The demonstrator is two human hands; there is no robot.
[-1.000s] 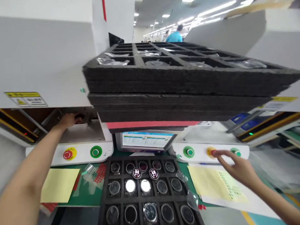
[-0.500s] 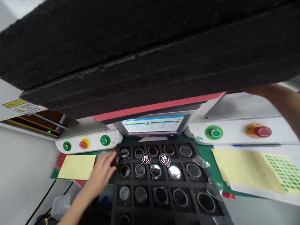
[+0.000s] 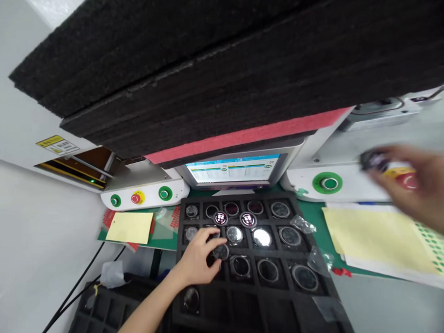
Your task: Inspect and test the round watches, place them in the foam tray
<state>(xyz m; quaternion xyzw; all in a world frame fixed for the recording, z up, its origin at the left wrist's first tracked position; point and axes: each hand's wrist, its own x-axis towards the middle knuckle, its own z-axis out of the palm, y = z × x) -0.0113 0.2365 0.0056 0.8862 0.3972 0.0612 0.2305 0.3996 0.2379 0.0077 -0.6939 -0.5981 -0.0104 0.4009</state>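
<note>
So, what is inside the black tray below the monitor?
The black tray holds round devices; two with lit digits lie over its dividers. The left hand and forearm cover some compartments, so any contents there cannot be seen.

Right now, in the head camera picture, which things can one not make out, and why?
All in the head view:
Dark device in the right hand: blurred, details lost.
Red button: partly hidden by that hand.
Round device at the left hand: fingers cover part of its rim, so a grip is uncertain.
Black foam stack: top cut off by the upper edge.
Monitor: text too small to read.
</note>
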